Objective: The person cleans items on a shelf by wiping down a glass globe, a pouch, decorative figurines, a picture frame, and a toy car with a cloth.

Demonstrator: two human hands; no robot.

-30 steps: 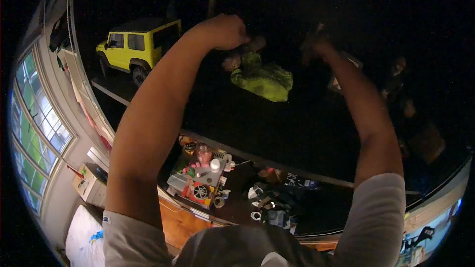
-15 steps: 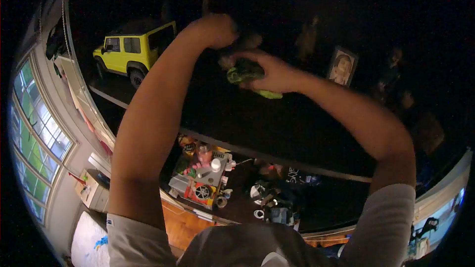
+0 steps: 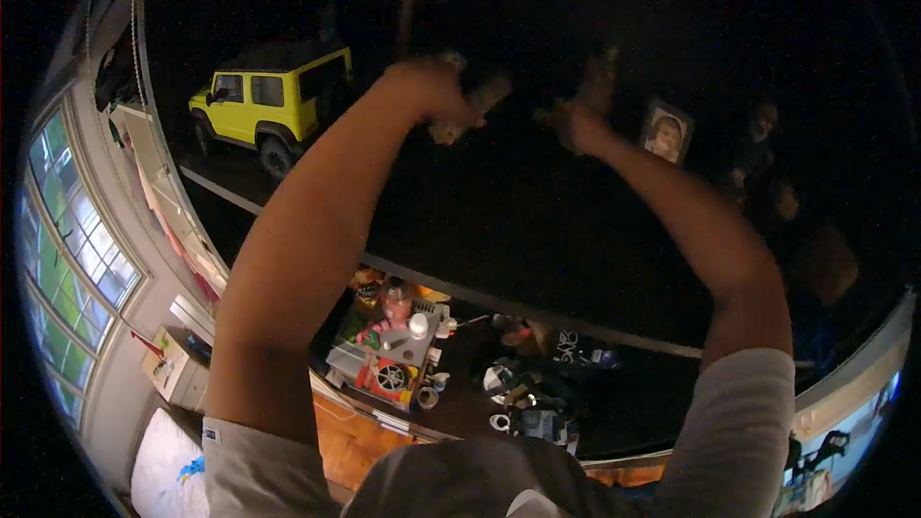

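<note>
My left hand [image 3: 427, 94] is raised over a dark shelf top, its fingers closed around a small pale object [image 3: 449, 130], perhaps a figurine. It is too dim and smeared to name. A blurred light-brown shape [image 3: 491, 93] shows just right of that hand. Farther right, my right hand [image 3: 583, 129] reaches to the foot of a standing figurine [image 3: 601, 77]. Its fingers are dark and blurred, so their grip does not show. The green cloth is not distinguishable now. A crucifix [image 3: 411, 2] stands behind my left hand.
A yellow toy off-road car [image 3: 264, 101] stands at left. Right of my right hand are a framed photo [image 3: 667, 134] and more dim figurines [image 3: 756, 139]. Below the shelf's front edge [image 3: 518, 303], a lower surface carries a white bottle [image 3: 418, 325] and clutter. A window [image 3: 82, 259] is far left.
My right hand has moved right, away from my left hand, to the standing figurine; the green cloth in it no longer shows. My left hand has come slightly lower.
</note>
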